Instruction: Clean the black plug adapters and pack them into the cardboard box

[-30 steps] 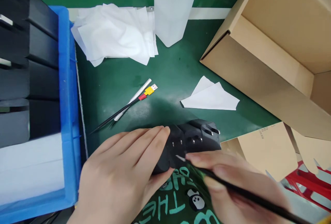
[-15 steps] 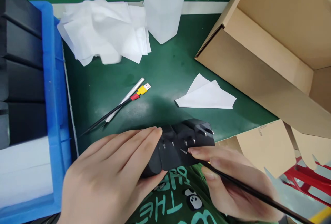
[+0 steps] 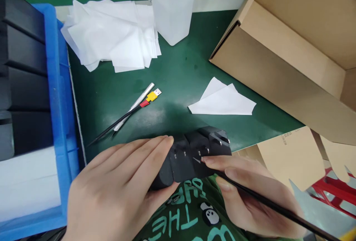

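Note:
My left hand (image 3: 114,189) lies over the left part of a row of black plug adapters (image 3: 183,159), fingers pressed together along their top and thumb underneath. Metal prongs stick out of the adapters' upward faces. My right hand (image 3: 256,192) is closed in a pinch at the row's right end, around a long thin black shaft (image 3: 267,202) running to the lower right. A fine metal point (image 3: 197,160) shows beyond my right fingertips, against an adapter's face. Whether point and shaft are one piece is hidden by my fingers.
On the green table, a black USB cable (image 3: 122,116) with yellow and red parts crosses a silver pointed tool (image 3: 139,98). White sheets (image 3: 111,33) and a folded white cloth (image 3: 222,100) lie beyond. A blue crate (image 3: 59,96) stands left, an open cardboard box (image 3: 267,74) right.
Both hands and the adapters hold nearly the same pose. The view has shifted slightly. The lower edge of the white sheet pile looks different, with one sheet lying further down over it.

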A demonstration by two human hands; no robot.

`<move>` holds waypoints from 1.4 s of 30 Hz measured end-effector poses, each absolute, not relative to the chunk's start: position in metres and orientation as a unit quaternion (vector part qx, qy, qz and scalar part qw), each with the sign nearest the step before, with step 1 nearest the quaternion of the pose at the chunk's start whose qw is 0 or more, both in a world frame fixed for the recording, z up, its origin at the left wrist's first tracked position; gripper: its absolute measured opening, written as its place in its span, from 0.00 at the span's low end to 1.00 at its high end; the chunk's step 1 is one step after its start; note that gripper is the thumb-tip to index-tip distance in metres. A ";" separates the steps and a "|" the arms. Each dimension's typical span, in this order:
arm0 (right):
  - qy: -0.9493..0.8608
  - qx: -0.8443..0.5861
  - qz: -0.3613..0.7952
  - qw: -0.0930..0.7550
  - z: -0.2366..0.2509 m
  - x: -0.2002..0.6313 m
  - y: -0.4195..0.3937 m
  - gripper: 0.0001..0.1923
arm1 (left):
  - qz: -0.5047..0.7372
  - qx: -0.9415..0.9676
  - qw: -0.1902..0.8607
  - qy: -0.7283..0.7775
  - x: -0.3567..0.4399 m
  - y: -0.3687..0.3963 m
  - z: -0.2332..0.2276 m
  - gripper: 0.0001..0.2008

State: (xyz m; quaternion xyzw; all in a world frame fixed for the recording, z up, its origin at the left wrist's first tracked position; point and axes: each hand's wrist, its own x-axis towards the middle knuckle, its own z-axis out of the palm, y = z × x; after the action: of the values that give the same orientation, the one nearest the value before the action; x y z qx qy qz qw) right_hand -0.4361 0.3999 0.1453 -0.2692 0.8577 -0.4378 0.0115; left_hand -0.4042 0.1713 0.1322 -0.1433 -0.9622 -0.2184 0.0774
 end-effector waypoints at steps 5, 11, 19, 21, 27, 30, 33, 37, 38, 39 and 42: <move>0.859 -0.250 -0.446 0.023 0.149 -0.438 0.399 0.10 | -0.213 -0.143 0.083 -0.963 -0.405 0.171 0.131 0.15; 0.845 -0.264 -0.466 0.000 0.146 -0.437 0.397 0.15 | -0.209 -0.151 0.084 -0.963 -0.405 0.171 0.133 0.15; 0.843 -0.264 -0.468 0.000 0.146 -0.436 0.397 0.12 | -0.213 -0.159 0.083 -0.961 -0.403 0.170 0.133 0.16; 0.839 -0.264 -0.477 -0.007 0.146 -0.437 0.396 0.14 | -0.213 -0.163 0.086 -0.960 -0.403 0.170 0.133 0.17; 0.843 -0.260 -0.471 -0.003 0.144 -0.438 0.396 0.15 | -0.212 -0.163 0.082 -0.960 -0.405 0.170 0.133 0.17; 0.824 -0.263 -0.502 -0.023 0.142 -0.437 0.396 0.17 | -0.213 -0.163 0.083 -0.960 -0.405 0.170 0.133 0.17; 0.829 -0.267 -0.491 -0.016 0.142 -0.438 0.396 0.16 | -0.213 -0.166 0.083 -0.959 -0.406 0.171 0.133 0.16; 0.826 -0.267 -0.497 -0.013 0.141 -0.438 0.396 0.18 | -0.213 -0.164 0.088 -0.959 -0.406 0.172 0.132 0.16; 0.817 -0.264 -0.513 -0.025 0.139 -0.437 0.396 0.20 | -0.212 -0.164 0.087 -0.959 -0.405 0.172 0.132 0.16; 0.809 -0.262 -0.526 -0.037 0.138 -0.436 0.395 0.22 | -0.213 -0.163 0.091 -0.959 -0.405 0.172 0.132 0.16; 0.806 -0.255 -0.531 -0.061 0.134 -0.434 0.392 0.21 | -0.215 -0.157 0.092 -0.959 -0.403 0.170 0.132 0.16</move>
State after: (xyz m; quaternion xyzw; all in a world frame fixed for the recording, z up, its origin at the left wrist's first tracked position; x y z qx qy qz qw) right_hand -0.4335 0.3918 0.1342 -0.2548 0.8055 -0.5314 -0.0614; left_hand -0.4034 0.1700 0.1318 -0.1573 -0.9595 -0.2149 0.0920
